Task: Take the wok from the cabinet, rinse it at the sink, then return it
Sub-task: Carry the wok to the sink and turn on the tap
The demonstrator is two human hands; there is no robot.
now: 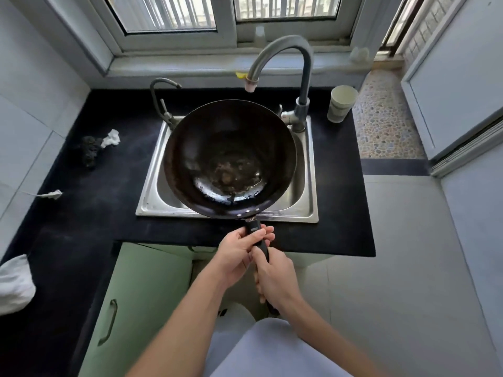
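Wok point(228, 159) is held over the sink point(309, 170), bowl up, brownish residue and a little water pooled in the bottom. Both hands wrap its handle point(257, 238): left hand point(239, 254) nearer the bowl, right hand point(275, 281) behind it. I'd call this mid-rinse. Tall faucet point(285, 63) shows no flow, so next I'd swirl and tip the water out, keeping the rim off the spout. Black countertop point(109, 213), paper cup point(341, 103) right, crumpled tissue point(111, 137) left, green cabinet point(141, 295) below, window behind.

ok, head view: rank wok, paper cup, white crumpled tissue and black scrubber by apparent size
1. wok, by far the largest.
2. paper cup.
3. black scrubber, close to the cup; uncertain.
4. white crumpled tissue, smallest.
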